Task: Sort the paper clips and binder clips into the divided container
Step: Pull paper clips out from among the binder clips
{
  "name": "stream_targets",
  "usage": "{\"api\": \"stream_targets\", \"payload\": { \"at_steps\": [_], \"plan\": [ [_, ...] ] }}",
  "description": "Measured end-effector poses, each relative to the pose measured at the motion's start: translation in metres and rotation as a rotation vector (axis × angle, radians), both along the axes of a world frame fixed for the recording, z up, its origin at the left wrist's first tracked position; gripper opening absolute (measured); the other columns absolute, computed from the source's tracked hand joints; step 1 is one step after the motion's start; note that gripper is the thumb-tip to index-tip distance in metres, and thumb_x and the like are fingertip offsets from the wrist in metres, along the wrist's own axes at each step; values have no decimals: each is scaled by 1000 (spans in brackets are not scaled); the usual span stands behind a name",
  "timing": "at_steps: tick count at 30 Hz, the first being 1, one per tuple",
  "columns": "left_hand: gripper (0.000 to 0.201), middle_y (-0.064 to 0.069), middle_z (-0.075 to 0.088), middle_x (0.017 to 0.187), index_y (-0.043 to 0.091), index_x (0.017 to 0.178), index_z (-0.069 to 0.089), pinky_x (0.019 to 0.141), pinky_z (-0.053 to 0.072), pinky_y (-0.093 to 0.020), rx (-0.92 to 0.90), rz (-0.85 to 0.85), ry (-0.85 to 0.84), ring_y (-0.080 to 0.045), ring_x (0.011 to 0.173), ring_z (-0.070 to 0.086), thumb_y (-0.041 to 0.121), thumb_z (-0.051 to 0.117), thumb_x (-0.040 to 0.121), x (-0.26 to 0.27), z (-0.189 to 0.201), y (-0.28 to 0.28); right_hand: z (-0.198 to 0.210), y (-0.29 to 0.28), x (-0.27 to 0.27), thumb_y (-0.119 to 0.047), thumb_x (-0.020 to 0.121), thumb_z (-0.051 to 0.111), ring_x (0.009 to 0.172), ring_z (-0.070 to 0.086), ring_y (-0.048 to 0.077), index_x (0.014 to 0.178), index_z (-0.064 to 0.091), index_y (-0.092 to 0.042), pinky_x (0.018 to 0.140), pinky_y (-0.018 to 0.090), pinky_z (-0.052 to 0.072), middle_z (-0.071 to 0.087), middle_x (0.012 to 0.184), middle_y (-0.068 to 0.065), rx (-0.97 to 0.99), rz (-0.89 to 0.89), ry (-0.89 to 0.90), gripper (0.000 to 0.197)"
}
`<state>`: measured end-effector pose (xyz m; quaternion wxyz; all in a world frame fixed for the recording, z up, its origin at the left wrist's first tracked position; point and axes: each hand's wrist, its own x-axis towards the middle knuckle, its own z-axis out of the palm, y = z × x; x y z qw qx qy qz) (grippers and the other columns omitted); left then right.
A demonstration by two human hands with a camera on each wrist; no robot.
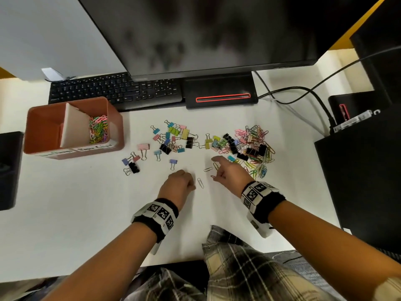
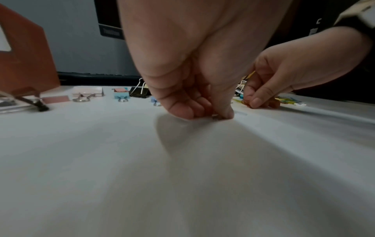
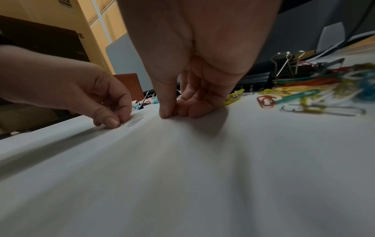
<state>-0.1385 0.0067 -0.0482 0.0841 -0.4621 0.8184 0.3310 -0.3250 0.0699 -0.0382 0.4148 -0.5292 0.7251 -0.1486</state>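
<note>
The orange-brown divided container stands at the left, with colourful paper clips in its right compartment. Binder clips lie scattered mid-table, and a mixed pile of clips sits to the right. My left hand is curled, its fingertips pinching a small metal clip against the table. A white paper clip lies just right of it. My right hand pinches an orange paper clip on the table beside the pile.
A black keyboard and the monitor base stand behind the clips. Black computer boxes and cables fill the right side. Two more loose paper clips lie between my hands.
</note>
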Motion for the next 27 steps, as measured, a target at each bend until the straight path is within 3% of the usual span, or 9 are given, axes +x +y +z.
{"api": "stream_targets", "payload": {
  "at_steps": [3, 6, 11, 15, 18, 21, 24, 27],
  "plan": [
    [11, -9, 58, 94, 7, 90, 61, 81, 46, -37, -30, -18, -5, -27, 93, 52, 17, 57, 88, 2, -2, 2, -1, -8, 1, -13, 85, 63, 83, 61, 20, 129, 45, -15, 82, 33, 51, 69, 91, 6, -3, -6, 10, 47],
    [11, -10, 59, 96, 7, 91, 60, 81, 44, -36, -66, -125, 21, -28, 93, 52, 15, 53, 90, 1, -1, 5, -1, -10, -3, -14, 85, 64, 77, 57, 15, 126, 48, -15, 79, 28, 50, 68, 89, 4, -26, -25, 5, 44],
    [20, -9, 66, 83, 9, 98, 66, 76, 49, -32, -62, -267, 189, -24, 82, 60, 10, 68, 78, -12, 7, 0, -3, -13, -5, -15, 85, 63, 86, 61, 21, 123, 53, -14, 82, 31, 49, 67, 92, 6, -25, -66, 39, 40],
    [10, -13, 64, 72, 7, 77, 67, 67, 51, -36, -82, -274, 179, -32, 72, 62, 8, 73, 70, -16, 3, -13, -6, -22, -1, -15, 87, 60, 93, 59, 25, 106, 63, -10, 81, 33, 48, 61, 102, 11, -51, 2, 134, 20],
    [8, -13, 60, 77, 7, 75, 67, 65, 51, -37, -111, -250, 188, -32, 74, 58, 10, 73, 72, -14, 2, -19, -7, -23, -2, -16, 86, 61, 96, 58, 25, 99, 66, -7, 84, 36, 49, 54, 110, 11, -39, 5, 167, 15],
    [13, -9, 60, 74, 10, 71, 65, 59, 50, -33, -153, -277, 183, -29, 68, 58, 12, 77, 68, -10, 0, -20, -5, -21, -3, -15, 88, 57, 96, 59, 26, 96, 65, -8, 84, 38, 50, 58, 108, 10, -24, 57, 177, 13],
    [19, -3, 62, 67, 14, 73, 64, 57, 50, -30, -171, -277, 182, -27, 63, 58, 13, 81, 65, -3, -3, -19, -1, -15, -10, -14, 87, 55, 87, 61, 24, 95, 64, -12, 79, 36, 52, 65, 98, 7, -35, 69, 160, 11],
    [18, -2, 65, 70, 13, 79, 66, 66, 51, -32, -158, -211, 216, -26, 67, 60, 14, 80, 67, 2, -3, -17, 3, -1, -27, -11, 86, 58, 71, 52, 10, 104, 62, -14, 72, 26, 46, 61, 87, 0, -81, -12, 84, 19]
  ]
}}
